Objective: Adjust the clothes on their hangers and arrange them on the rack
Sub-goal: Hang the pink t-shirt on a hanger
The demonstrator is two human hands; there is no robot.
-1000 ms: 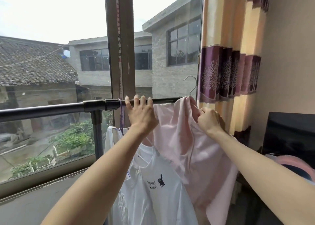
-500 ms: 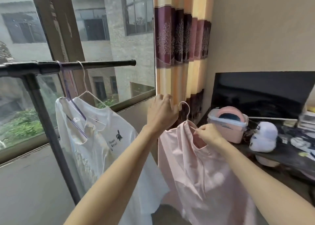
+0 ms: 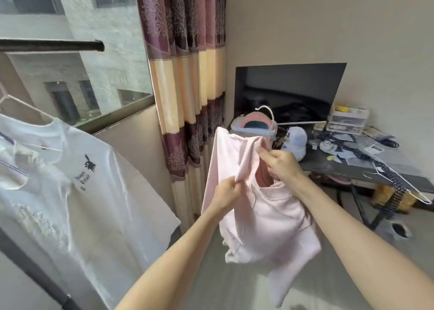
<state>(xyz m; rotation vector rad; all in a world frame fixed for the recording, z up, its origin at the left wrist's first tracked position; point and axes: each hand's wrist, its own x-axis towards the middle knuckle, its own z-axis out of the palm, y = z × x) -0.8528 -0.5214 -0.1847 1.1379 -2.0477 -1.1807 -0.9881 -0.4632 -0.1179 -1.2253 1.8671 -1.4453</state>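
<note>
Two garments: one pink top [image 3: 265, 218] at centre, one white T-shirt [image 3: 94, 192] at left. Two hands, one curtain [image 3: 187, 74], one monitor [image 3: 288, 91].

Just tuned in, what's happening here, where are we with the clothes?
A person holds a pink top in mid-air, away from the rack bar. The left hand pinches a fold of its fabric and the right hand grips the neckline, with the wire hanger's hook poking up above the collar. A white T-shirt hangs at the left below the bar.
</note>
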